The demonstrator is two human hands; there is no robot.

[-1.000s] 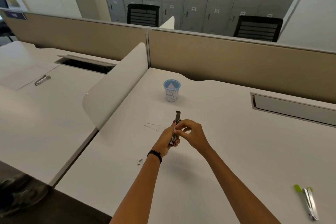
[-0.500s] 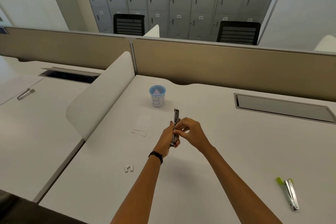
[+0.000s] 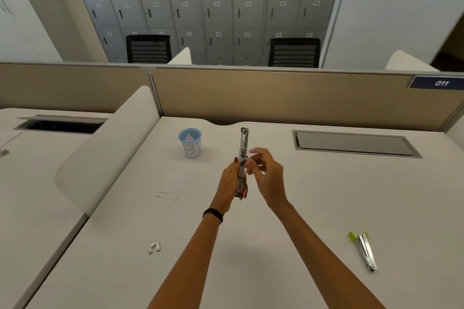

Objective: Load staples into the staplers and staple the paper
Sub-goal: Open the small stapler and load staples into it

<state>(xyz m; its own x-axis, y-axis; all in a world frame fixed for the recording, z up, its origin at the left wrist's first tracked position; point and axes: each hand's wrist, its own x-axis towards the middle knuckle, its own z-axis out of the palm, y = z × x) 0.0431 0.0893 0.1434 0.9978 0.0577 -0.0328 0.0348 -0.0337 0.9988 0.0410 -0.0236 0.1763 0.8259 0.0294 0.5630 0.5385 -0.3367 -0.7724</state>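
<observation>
Stapler (image 3: pixel 243 155) stands upright over the desk (image 3: pixel 326 195), its lower end gripped in your left hand (image 3: pixel 232 180). Your right hand (image 3: pixel 270 178) sits just beside its middle, fingers loose and spread.

stapler (image 3: pixel 244 143) base: hidden in left hand (image 3: pixel 229 180) | locker labels (image 3: pixel 217 4): blurred, unreadable

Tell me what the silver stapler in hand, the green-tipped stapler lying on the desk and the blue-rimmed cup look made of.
Held silver stapler: bare metal, bright sheen. Green-tipped stapler: shiny metal arms; lime ends matt, probably plastic. Blue-rimmed cup: white wall with pen marks, likely paper or plastic; unclear which.
</observation>
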